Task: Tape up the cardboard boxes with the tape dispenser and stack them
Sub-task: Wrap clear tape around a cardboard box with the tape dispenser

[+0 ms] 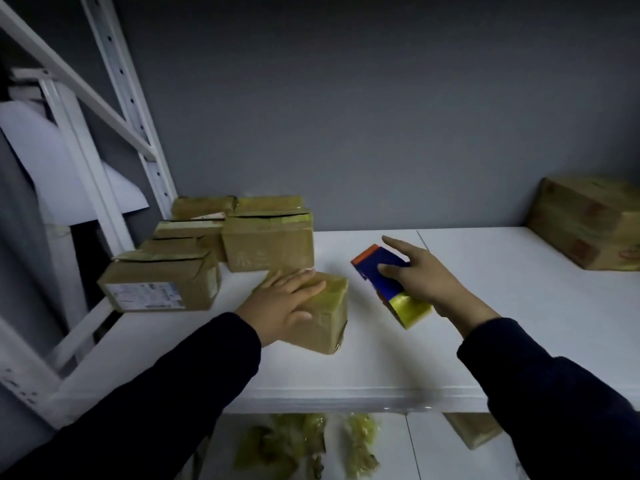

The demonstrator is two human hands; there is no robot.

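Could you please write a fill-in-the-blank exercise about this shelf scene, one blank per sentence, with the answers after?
1. The left hand lies flat on the ____ of the small box.
2. The right hand grips the tape dispenser, whose body is mostly ____.
3. The big box sits at the far ____ end of the shelf.
Answers: top; blue; right.

- A small box [327, 323] sat on the shelf [381, 375], under the left hand [280, 306].
- A cluster of boxes [266, 244] stood behind it and to its left.
- The tape dispenser [388, 282], in the right hand [422, 275], was just right of the small box.
- A large box [585, 223] stood well apart, far right.
- Another box [474, 431] lay on the level below.
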